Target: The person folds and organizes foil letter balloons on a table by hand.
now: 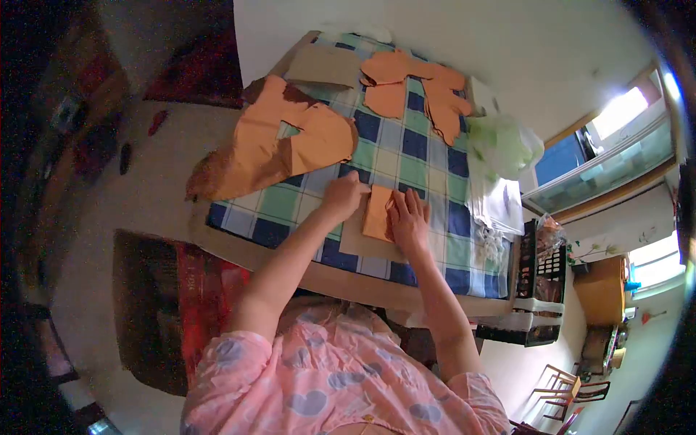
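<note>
The lone head-worn camera is looking steeply down over the person's chest, slightly rolled, sitting close above the left hand [344,196] and right hand [409,217] on the checked tablecloth [406,156], its fisheye rim bending in floor [109,217] and window [616,138].

1 checked tablecloth [406,163] bore 2 cardboard sheets [322,65] and at least 4 orange paper pieces [268,145]. There were also 1 left hand [344,197], 1 right hand [410,220] and 1 black crate [540,290].

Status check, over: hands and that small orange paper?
Left hand at the edge of the small orange paper, right hand flat on it. Paper lies on brown card. Bigger orange cutouts lie apart, farther up the checked cloth.
</note>
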Demonstrator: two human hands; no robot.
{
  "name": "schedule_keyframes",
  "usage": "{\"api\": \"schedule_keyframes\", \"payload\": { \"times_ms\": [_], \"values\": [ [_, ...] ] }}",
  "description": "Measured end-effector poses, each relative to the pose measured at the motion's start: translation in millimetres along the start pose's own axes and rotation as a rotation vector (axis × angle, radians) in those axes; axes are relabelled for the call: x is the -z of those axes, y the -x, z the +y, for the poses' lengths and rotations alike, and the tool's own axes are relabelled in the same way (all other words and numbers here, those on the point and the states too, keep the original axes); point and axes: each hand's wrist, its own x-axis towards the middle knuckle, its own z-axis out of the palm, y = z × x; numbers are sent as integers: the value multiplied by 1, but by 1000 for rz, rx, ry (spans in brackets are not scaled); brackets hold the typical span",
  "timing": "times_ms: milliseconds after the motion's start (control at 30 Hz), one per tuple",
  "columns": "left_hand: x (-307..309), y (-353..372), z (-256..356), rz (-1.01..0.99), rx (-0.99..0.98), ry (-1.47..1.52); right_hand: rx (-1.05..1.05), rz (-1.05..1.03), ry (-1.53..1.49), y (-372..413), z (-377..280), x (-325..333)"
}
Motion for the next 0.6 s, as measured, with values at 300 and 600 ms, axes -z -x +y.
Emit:
{"api": "schedule_keyframes", "payload": {
  "times_ms": [300, 600],
  "values": [
    [12, 10, -7, -135, -275, -190, -16, -101, 11, -1, -4, 6],
    [6, 3, -4, -125, 47, 185, 3, -96, 29, 0, -14, 17]
  ]
}}
